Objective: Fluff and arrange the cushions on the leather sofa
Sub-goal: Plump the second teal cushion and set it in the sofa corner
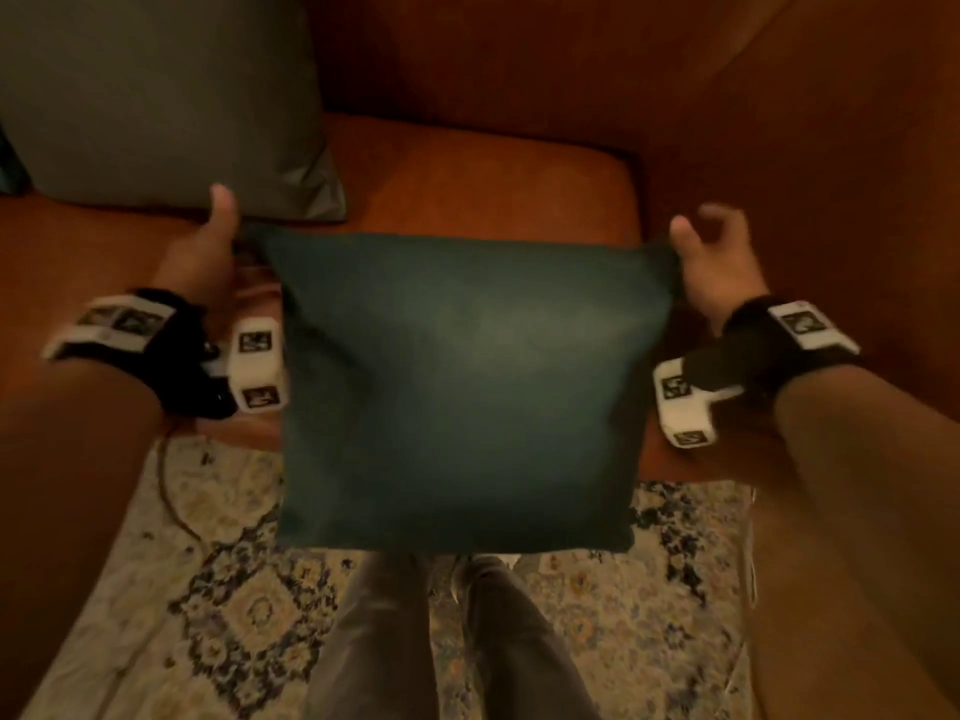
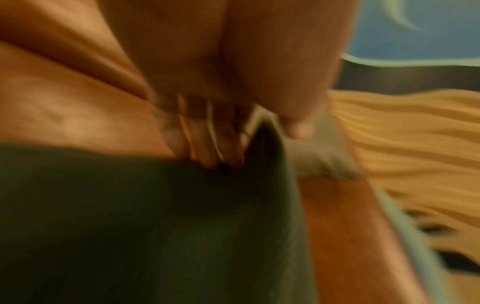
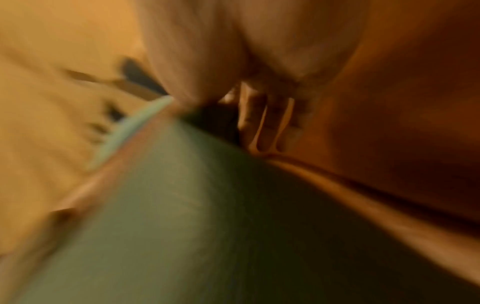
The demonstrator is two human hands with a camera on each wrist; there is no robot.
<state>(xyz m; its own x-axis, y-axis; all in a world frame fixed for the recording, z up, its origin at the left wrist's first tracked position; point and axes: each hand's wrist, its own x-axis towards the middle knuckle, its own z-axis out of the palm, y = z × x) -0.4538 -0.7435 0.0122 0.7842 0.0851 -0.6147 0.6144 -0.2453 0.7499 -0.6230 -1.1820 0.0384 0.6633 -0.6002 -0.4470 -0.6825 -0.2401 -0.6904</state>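
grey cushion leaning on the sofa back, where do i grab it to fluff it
Probably grip the grey cushion by its two side edges, coming from the front. It stands upright against the sofa back, its front face unobstructed, so both sides look reachable.

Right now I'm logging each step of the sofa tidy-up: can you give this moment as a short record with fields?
held item: teal cushion
left hand: grips its top left corner
right hand: grips its top right corner
cushion state: hanging in front of the sofa seat, above the rug
other cushion: grey cushion leaning against the backrest, on the left
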